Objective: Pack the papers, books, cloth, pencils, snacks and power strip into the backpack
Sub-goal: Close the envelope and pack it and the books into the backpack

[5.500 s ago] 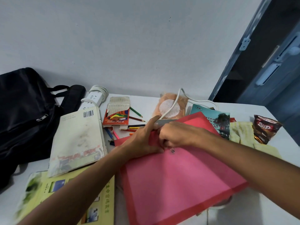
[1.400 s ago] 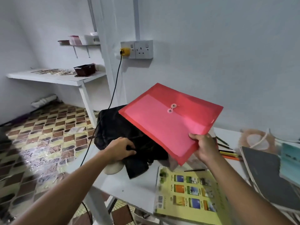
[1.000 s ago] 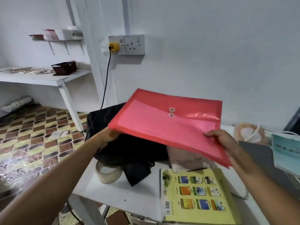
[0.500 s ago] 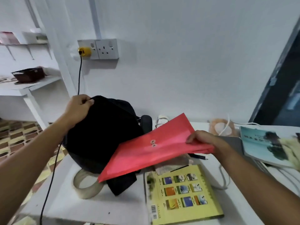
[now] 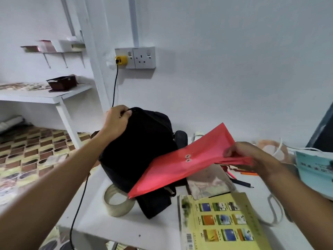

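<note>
The red folder [image 5: 189, 160] lay tilted in the air over the white table [image 5: 100, 219], its long axis running from a low corner at lower left, just above the roll of tape [image 5: 117, 202], up toward the right, with one far corner lifted toward the wall. Its front face, with two small string-tie buttons near the middle, faced up and toward the camera, and its lower-left part crossed in front of the black backpack [image 5: 142, 150]. The right hand [image 5: 252, 159] grasped the folder at its right end, fingers curled over the top face and the edge bunched beneath them. The left hand [image 5: 117, 121] was clenched on the top edge of the backpack, pinching the fabric and holding the bag upright on the table. Just right of the bag's base lay a yellow book [image 5: 221, 222], its cover showing a grid of small colour photographs and a barcode at the lower left; a column of characters ran down its right side but was too blurred to read. A pale blue book [image 5: 315, 168] at the right edge carried dark print that could not be made out either. A few pencils [image 5: 241, 181] lay on the table between the two books.
</note>
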Motion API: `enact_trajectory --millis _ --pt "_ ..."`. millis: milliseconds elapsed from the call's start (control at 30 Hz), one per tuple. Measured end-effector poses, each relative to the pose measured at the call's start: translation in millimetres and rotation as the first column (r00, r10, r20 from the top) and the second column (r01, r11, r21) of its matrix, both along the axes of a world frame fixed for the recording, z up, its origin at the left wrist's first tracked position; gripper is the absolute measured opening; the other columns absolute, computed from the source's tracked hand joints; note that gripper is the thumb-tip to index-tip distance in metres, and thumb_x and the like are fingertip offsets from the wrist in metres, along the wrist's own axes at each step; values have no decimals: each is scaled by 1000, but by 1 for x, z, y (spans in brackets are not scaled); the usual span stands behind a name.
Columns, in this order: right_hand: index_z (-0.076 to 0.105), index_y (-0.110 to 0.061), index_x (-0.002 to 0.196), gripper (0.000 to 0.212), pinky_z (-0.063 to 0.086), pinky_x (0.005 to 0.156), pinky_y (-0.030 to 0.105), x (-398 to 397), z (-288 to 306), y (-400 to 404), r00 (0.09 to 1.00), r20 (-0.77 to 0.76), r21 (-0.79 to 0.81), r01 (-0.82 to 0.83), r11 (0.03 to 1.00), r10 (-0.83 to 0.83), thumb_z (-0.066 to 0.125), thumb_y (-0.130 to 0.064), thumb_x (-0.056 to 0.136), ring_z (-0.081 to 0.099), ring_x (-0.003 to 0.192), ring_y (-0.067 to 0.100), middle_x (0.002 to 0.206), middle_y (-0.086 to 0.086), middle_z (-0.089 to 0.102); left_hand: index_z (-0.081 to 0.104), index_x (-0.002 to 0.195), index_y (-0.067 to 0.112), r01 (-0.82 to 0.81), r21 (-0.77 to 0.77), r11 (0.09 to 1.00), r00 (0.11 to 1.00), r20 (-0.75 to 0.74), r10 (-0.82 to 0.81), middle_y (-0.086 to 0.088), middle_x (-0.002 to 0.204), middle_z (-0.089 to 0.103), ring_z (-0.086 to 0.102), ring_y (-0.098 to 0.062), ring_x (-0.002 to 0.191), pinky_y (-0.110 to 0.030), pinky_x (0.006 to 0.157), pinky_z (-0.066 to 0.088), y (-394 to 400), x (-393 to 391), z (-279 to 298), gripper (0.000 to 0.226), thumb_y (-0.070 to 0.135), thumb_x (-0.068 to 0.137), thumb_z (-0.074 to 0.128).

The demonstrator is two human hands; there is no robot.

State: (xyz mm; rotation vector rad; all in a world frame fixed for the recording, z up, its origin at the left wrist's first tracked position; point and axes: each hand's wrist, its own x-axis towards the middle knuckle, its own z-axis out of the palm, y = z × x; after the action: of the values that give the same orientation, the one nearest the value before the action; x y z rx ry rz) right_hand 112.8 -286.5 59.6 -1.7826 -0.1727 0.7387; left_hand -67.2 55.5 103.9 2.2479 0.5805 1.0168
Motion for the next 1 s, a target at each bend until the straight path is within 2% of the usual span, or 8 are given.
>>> enact_trajectory --millis 200,300,333,400,467,567,867,1000 --pt "45 -2 82 23 47 39 29 -23 -11 22 986 -110 226 144 963 -122 37 17 72 49 61 31 72 13 39 56 68 23 27 12 1000 1000 -14 -27 4 63 54 50 -16 66 -27 64 35 -5 -2 3 26 15 93 57" --pt "41 26 104 51 50 78 65 -32 -22 27 969 -125 308 242 920 -213 33 16 54 42 93 72 112 54 38 58 69 20 52 25 998 998 -26 -51 -2 66 56 51 -18 67 -28 66 38 -5 -5 2 24 15 92 57" --pt "38 27 110 58 40 87 74 -33 -28 28 963 -130 336 269 903 -238 31 17 53 31 117 64 132 42 13 59 70 19 60 30 998 998 -31 -59 -3 67 57 51 -18 68 -30 67 39 -5 -6 2 23 15 92 57" --pt "48 18 97 48 27 87 81 -37 -36 29 948 -125 363 318 876 -293 28 18 54 31 102 26 123 51 34 60 72 15 74 43 996 996 -46 -72 -4 68 57 52 -18 68 -30 68 40 -6 -7 0 21 15 93 57" --pt "54 9 90 45 44 82 72 -43 -39 31 939 -105 363 344 866 -328 26 20 57 57 99 56 101 36 55 61 73 14 92 49 995 994 -65 -88 0 66 56 50 -15 66 -29 66 39 -7 -10 0 20 16 93 57" --pt "57 2 90 45 54 56 31 -58 -39 28 936 -100 389 348 853 -337 25 22 65 59 73 30 81 15 54 60 72 16 124 59 990 987 -111 -117 6 63 54 49 -8 62 -25 63 37 -11 -12 -2 21 15 93 57" --pt "50 -20 107 51 50 91 55 -117 -39 45 963 -243 409 209 888 -114 36 20 78 55 95 32 101 12 56 65 79 8 167 51 985 972 -176 -155 -1 68 58 51 -10 64 -23 62 39 -21 -12 -9 18 15 93 57" --pt "45 -16 118 59 51 52 34 -136 -32 57 981 -191 438 109 892 -26 31 19 73 51 83 27 97 12 53 64 78 10 166 65 984 972 -179 -152 0 67 58 50 -8 63 -22 61 38 -23 -13 -6 18 16 93 57"
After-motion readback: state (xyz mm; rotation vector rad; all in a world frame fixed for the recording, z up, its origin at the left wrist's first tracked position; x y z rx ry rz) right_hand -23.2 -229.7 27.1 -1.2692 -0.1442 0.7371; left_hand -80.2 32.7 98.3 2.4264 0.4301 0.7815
